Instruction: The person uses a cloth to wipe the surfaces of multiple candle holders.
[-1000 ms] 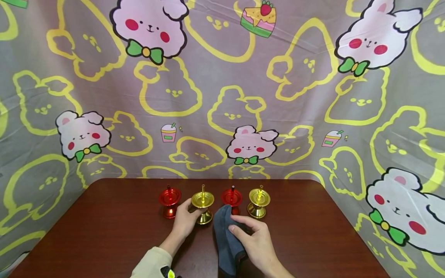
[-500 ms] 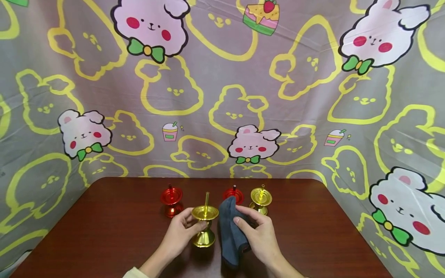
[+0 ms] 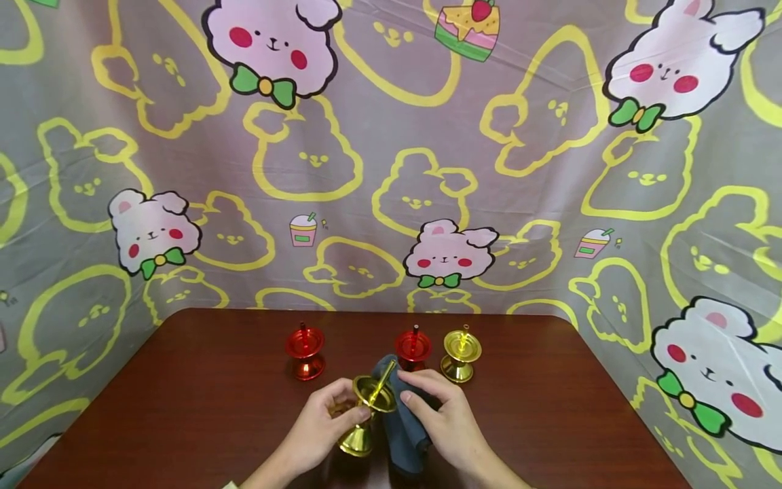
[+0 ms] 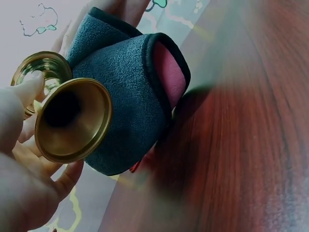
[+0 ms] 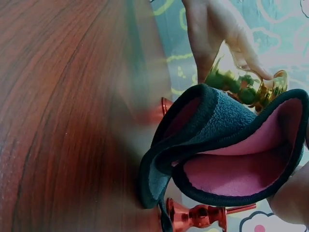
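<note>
My left hand [image 3: 320, 421] grips a gold candle holder [image 3: 357, 443] by its stem, clear of the table and tilted so its dish and spike lean right. In the left wrist view, the hollow underside of the candle holder [image 4: 77, 125] faces the camera. My right hand [image 3: 449, 422] pinches a folded blue-grey cloth [image 3: 404, 435] between thumb and fingers, just right of the holder. The cloth [image 5: 236, 174] shows a pink inner side and dark edging in the right wrist view. Its upper part is right beside the dish; whether they touch I cannot tell.
On the brown table [image 3: 183, 407] a red candle holder [image 3: 305, 345] stands to the left. Another red one [image 3: 413, 346], partly hidden by the cloth, and a gold one [image 3: 461, 348] stand at the back right. A patterned curtain [image 3: 342, 272] hangs behind the table.
My left hand has lifted the gold candle holder from the row, brought it nearer and tilted it to the right. The cloth has stayed in my right hand, now close against the dish.
</note>
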A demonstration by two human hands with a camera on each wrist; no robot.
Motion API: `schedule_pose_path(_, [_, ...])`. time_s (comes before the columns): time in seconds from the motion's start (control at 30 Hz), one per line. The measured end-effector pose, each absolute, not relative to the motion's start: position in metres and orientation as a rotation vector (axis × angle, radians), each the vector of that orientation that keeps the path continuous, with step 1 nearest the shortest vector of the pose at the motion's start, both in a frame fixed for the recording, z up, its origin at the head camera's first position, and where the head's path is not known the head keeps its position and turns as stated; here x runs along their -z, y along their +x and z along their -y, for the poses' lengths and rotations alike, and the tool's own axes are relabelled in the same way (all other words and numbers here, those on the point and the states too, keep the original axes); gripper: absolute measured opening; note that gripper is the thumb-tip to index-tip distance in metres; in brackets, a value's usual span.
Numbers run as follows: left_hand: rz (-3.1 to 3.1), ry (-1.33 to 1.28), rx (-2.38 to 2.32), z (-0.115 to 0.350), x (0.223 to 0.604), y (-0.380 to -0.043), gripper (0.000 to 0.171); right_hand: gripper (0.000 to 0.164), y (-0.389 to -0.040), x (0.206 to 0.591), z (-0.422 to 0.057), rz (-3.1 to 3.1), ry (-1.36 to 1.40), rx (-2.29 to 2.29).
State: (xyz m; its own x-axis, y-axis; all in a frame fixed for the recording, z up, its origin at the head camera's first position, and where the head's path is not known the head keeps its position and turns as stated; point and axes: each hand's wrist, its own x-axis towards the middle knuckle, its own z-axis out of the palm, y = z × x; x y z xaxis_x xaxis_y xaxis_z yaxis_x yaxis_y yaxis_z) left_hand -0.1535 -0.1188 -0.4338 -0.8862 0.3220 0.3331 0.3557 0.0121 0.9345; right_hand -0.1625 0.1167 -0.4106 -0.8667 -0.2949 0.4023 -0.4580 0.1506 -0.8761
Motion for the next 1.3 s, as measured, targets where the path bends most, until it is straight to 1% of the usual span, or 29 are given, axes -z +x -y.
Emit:
schedule_pose_path(0.23, [2.243,-0.681,2.098,0.118,0.433,-0.154,0.022,0.028,-0.163,0.41,-0.117,2.33,0.831,-1.717])
schedule_pose_path(0.53, [2.219,-0.773,2.028,0.114,0.435,-0.153,0.021,0.021,-0.165,0.405,-0.125,2.472,0.995,-1.64])
schedule_pose_path(0.67, [2.257,-0.77,2.0,0.113,0.436,-0.154,0.02,0.021,-0.167,0.401,-0.129,2.52,1.043,-1.629])
schedule_pose_path(0.9, [2.339,-0.794,1.913,0.115,0.43,-0.154,0.017,0.022,-0.169,0.402,-0.133,2.567,1.018,-1.66])
schedule_pose_path(1.13, [2.477,-0.736,1.926,0.116,0.422,-0.151,0.027,0.019,-0.17,0.404,-0.133,2.574,0.954,-1.675])
schedule_pose_path(1.3, [2.444,-0.736,1.929,0.113,0.422,-0.149,0.026,0.019,-0.17,0.404,-0.132,2.575,0.968,-1.694])
